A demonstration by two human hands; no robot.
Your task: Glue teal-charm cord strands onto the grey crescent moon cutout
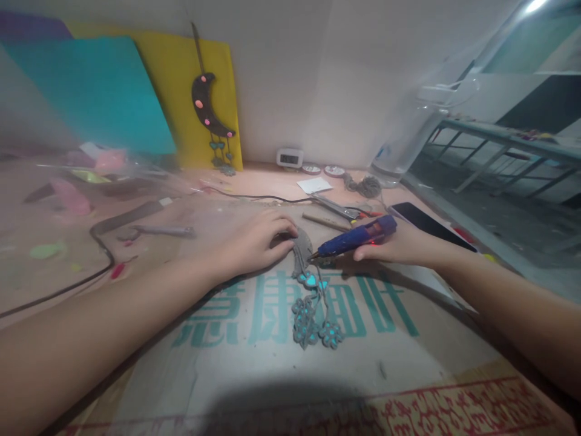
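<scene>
My right hand [394, 242] is wrapped round a blue hot glue gun [349, 239], its nozzle pointing down and left. The nozzle tip is at the edge of a grey crescent-shaped ornament [301, 248], touching or just above it; I cannot tell which. With thumb and fingers, my left hand [265, 239] grips the ornament's left side, covering part of it. Grey cords hang from the ornament toward me, ending in flower pendants [313, 327] with turquoise spots, flat on the printed board [218, 369].
A dark crescent hanging [206, 109] leans on a yellow sheet [233, 91]. Behind my hands lie scissors [333, 207], a wooden stick [324, 220], grey yarn [365, 186] and a small digital clock [289, 158]. A phone [431, 227] lies right; a black cable [109, 254] crosses the left.
</scene>
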